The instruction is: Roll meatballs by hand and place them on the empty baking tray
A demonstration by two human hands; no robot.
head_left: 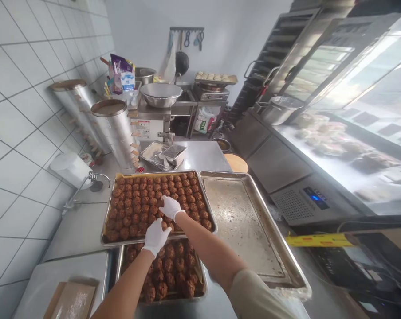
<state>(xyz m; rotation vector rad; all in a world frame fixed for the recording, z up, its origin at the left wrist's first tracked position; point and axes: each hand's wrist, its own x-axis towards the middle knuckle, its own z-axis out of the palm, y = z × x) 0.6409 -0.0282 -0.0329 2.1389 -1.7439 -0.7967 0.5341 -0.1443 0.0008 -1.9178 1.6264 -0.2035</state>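
Rows of brown, lumpy balls (134,201) fill a paper-lined metal tray (104,230). My left hand (155,235), in a white glove, is at the near side of this tray, with thumb and forefinger around one brown ball (164,225). Further in, my right hand (171,208), also gloved in white, reaches over the middle rows; its fingertips close about another brown ball (160,203). A second tray (204,290) of similar balls lies nearer to me, partly hidden under the first tray and my forearms.
To the right lies a stained bare baking tray (238,221). Tall metal cylinders (112,133) and a white container (70,168) stand along the tiled wall. Small metal pans (174,153) sit behind the trays. A wrapped brown package (74,301) is at lower left.
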